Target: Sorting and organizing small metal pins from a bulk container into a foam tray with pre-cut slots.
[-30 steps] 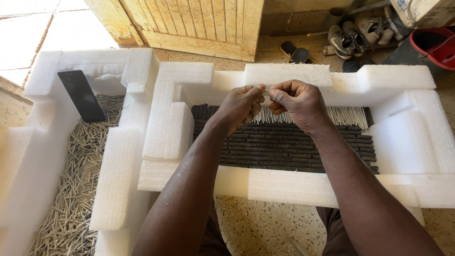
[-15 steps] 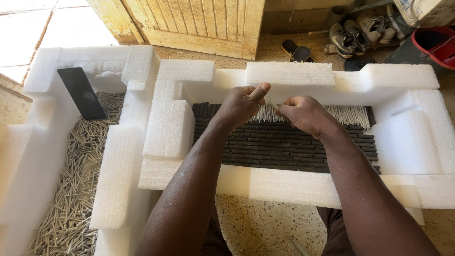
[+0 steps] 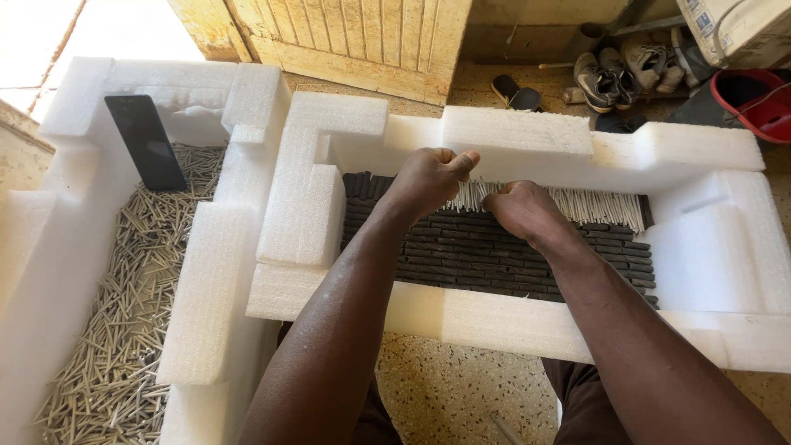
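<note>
Far left, loose pale sticks point(image 3: 124, 330) and a black slab point(image 3: 147, 142) lie in a white foam tray point(image 3: 49, 247). My left hand point(image 3: 430, 180) is curled almost closed, thumb out, over the row of pale sticks point(image 3: 577, 204) at the back of the foam frame point(image 3: 511, 136); whether its grip pinches any, I cannot tell. My right hand point(image 3: 527, 213) is fisted on the same row, above the dark sticks point(image 3: 478, 255).

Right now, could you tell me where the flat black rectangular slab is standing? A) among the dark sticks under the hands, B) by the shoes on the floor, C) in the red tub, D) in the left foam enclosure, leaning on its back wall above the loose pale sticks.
D: the black slab leans on the left foam enclosure wall, above the loose pale sticks.
</note>
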